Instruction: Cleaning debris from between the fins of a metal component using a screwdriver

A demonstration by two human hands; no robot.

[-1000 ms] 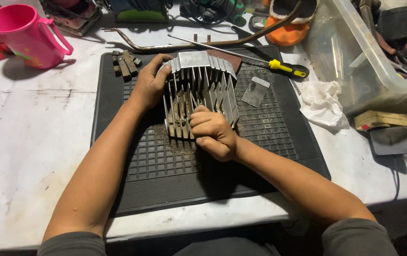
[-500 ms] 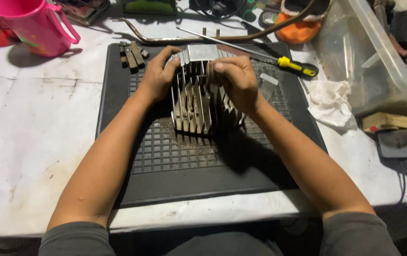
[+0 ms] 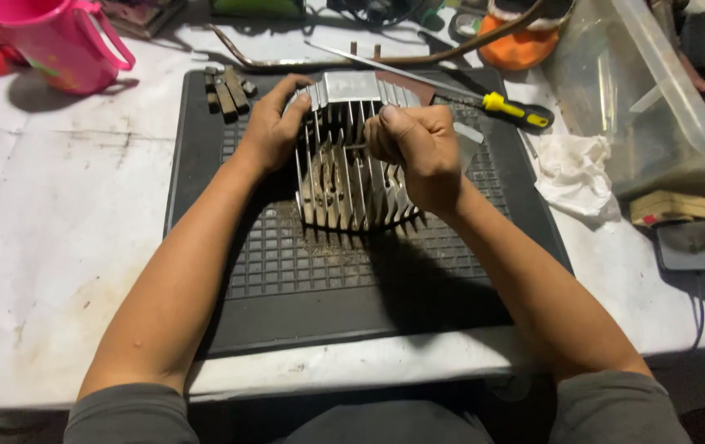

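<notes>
— Both hands have gone up a bit since a second ago, haven't they?

— Yes. Back then the right hand [image 3: 417, 152] sat low on the front of the finned metal block [image 3: 351, 156]. Now it is up near the top, on the right side.

— And the left hand [image 3: 273, 123]?

— It stays on the upper left side, fingers curled over the edge of the fins.

— What is the right hand doing?

— It is closed in a fist, pinching a thin metal pin [image 3: 356, 146] that pokes sideways in between the fins.

— Where is the block?

— It stands on the black rubber mat [image 3: 328, 288], near the far end, in the middle. Its fins run up and down, away from the person, and the flat shiny end points to the far side of the white table [image 3: 57, 247].

— What else is close?

— A yellow screwdriver [image 3: 504, 104] lies just behind the right hand. Little brown blocks [image 3: 228, 90] sit on the mat's far left corner. A pink jug [image 3: 52, 41] stands far off to the left.
</notes>
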